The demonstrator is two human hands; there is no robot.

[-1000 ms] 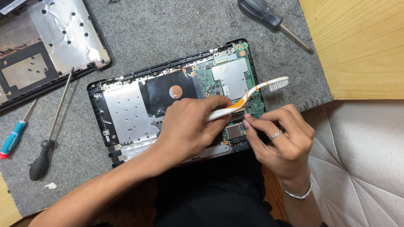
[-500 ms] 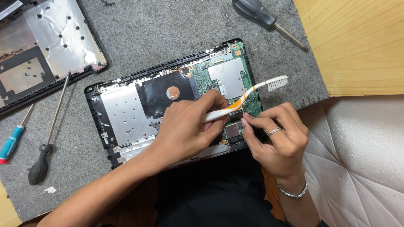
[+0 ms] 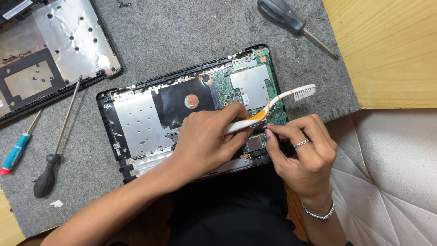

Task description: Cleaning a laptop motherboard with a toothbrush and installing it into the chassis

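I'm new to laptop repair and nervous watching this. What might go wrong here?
The left hand holds a toothbrush over the bare circuit board; its handle might knock small parts. The right hand wears a metal ring beside the board, which might scratch or short it.

A grey felt mat (image 3: 182, 41) covers the work area from nine to one o'clock. A pale wooden board (image 3: 387, 50) fills two o'clock. A quilted off-white cushion (image 3: 391, 182) lies at four o'clock, evenly lit.
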